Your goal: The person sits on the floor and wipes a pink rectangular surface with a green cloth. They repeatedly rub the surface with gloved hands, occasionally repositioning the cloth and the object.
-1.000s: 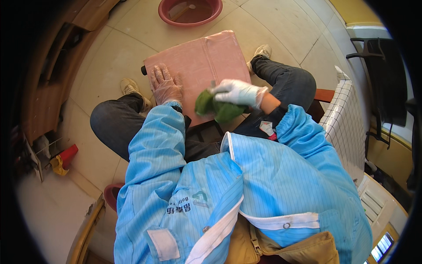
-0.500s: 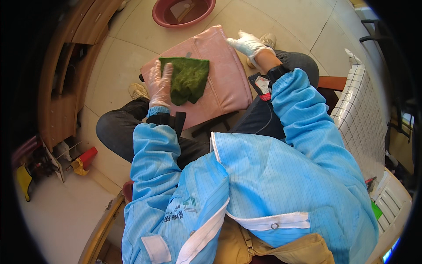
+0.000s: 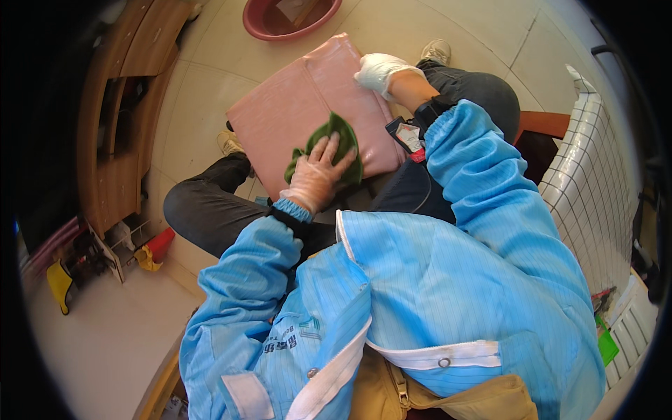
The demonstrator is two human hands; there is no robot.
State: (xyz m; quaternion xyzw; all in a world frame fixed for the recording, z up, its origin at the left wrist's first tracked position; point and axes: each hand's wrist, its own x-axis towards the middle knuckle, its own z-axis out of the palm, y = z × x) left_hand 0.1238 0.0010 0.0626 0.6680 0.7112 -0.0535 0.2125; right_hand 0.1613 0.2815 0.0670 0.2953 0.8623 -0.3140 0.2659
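A pink, leather-look padded cushion with a seam across it lies between my knees, tilted. My left hand, in a thin clear glove, presses a crumpled green cloth onto the cushion's near part. Its fingers are bent and a little apart over the cloth, which bunches around them. At the cushion's far right edge is my right hand, in a white glove, with its fingers curled against that edge. The fingertips of this hand are partly hidden.
Beyond the cushion, a red basin holding water stands on the tiled floor. A wooden cabinet is at the left. To the right is a white grid-patterned covering. A small dark device with a red-and-white label lies by my right wrist.
My left hand has moved right and nearer me, from beside the cloth onto it, shifting and crumpling it. My right hand has gone from outstretched fingers to curled ones at the cushion's edge.
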